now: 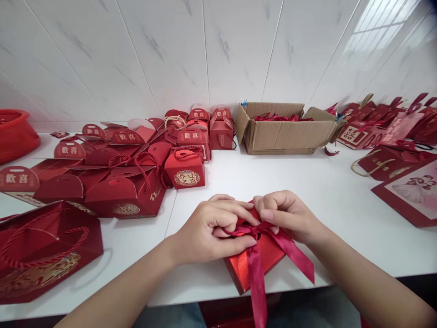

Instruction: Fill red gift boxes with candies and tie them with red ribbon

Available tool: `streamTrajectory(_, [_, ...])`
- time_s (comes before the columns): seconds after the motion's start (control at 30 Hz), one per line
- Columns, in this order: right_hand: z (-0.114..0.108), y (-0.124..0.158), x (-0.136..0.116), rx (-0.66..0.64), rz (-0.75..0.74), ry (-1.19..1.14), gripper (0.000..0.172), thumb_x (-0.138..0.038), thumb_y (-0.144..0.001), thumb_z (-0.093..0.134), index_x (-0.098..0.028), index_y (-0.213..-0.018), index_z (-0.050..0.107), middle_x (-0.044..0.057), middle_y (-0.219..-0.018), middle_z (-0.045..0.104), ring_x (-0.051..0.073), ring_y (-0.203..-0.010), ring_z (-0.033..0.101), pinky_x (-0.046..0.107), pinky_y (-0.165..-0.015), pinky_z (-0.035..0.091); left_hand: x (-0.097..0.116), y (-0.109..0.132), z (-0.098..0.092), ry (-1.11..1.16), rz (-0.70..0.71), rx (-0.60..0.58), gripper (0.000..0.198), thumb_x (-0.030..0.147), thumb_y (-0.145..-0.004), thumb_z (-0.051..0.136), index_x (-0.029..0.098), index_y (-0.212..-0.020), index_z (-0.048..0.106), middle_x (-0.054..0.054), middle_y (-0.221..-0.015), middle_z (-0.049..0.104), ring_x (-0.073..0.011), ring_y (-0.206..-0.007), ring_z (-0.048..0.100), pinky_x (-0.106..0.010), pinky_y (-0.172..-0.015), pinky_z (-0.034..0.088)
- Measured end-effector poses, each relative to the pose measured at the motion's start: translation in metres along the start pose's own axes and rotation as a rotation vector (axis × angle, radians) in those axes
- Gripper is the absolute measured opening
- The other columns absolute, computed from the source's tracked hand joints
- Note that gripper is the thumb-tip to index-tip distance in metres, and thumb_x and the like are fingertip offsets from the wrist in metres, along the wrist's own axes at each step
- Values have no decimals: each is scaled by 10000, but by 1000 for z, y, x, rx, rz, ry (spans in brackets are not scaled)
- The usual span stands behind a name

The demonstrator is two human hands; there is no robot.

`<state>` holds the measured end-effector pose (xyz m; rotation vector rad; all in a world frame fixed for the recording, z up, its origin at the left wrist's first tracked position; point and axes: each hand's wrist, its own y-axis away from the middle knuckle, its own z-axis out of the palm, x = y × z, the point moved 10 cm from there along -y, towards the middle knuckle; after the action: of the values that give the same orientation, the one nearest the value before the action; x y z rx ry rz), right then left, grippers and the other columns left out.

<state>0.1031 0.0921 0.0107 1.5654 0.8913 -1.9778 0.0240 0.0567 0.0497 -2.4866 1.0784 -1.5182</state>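
A small red gift box (239,269) rests near the front edge of the white table, beneath both hands. Across its top runs a dark pink satin ribbon (256,278), gathered at a knot, with one tail hanging over the table edge and the other lying toward the right. From the left, my left hand (221,225) pinches the ribbon beside the knot, thumb and fingers closed on it. My right hand (285,214) grips the ribbon on the knot's other side, its fingers curled in. The fingers partly hide the knot and the box's far end.
Several red boxes with rope handles (124,196) crowd the left side. An open cardboard box (283,136) holding red pieces stands against the tiled wall. More red boxes and bags (375,161) stand at the right. A red basin (17,136) is at far left.
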Motion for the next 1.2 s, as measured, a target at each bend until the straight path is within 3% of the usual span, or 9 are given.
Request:
streamTrajectory(0.33, [4, -3, 2, -13, -92, -207, 389, -280, -757, 703, -191, -499, 426, -53, -474, 426, 114, -563, 392, 287, -669, 375, 7, 4, -4, -45, 122, 77, 542, 204, -767, 686, 169, -487, 223, -36, -858, 755, -187, -815, 696, -369, -862, 463])
streamTrajectory(0.47, [3, -3, 1, -5, -128, -202, 414, -281, -753, 701, -194, -490, 394, -56, -468, 408, 119, -562, 394, 301, -697, 392, 10, 4, -4, -19, 143, 86, 549, 190, -754, 696, 170, -485, 219, -51, -835, 754, -209, -866, 693, -374, -878, 471])
streamTrajectory(0.57, [7, -2, -2, -9, -113, -129, 401, -247, -779, 679, -192, -491, 405, -48, -497, 432, 115, -559, 396, 297, -649, 378, 4, 3, -5, 69, 67, 85, 566, 203, -745, 709, 184, -496, 201, -70, -801, 743, -231, -909, 684, -372, -874, 499])
streamTrajectory(0.73, [6, -1, -9, 52, -140, -39, 437, -226, -766, 702, -189, -487, 368, -55, -515, 442, 105, -546, 408, 307, -645, 387, -23, 6, -7, 221, -264, 177, 542, 265, -751, 699, 199, -487, 230, -78, -792, 725, -272, -959, 677, -349, -786, 549])
streamTrajectory(0.8, [6, -1, -9, 70, -131, -32, 441, -183, -765, 698, -186, -481, 360, -61, -512, 443, 97, -535, 409, 319, -684, 402, -27, 7, -6, 237, -333, 191, 512, 265, -746, 699, 197, -470, 273, -64, -748, 713, -275, -975, 674, -336, -777, 550])
streamTrajectory(1.07, [5, -4, 1, 95, -45, -270, 385, -139, -739, 688, -185, -475, 411, -72, -495, 467, 85, -527, 403, 310, -800, 398, -19, 4, -6, 270, -273, 198, 508, 173, -732, 694, 193, -441, 278, -17, -657, 652, -218, -957, 671, -287, -816, 525])
streamTrajectory(1.2, [3, -6, 5, 114, -49, -350, 366, -159, -710, 716, -184, -482, 430, -60, -499, 478, 98, -552, 411, 275, -694, 376, -18, 2, -8, 259, -239, 210, 503, 158, -728, 696, 195, -438, 287, -17, -645, 653, -213, -976, 652, -296, -829, 511])
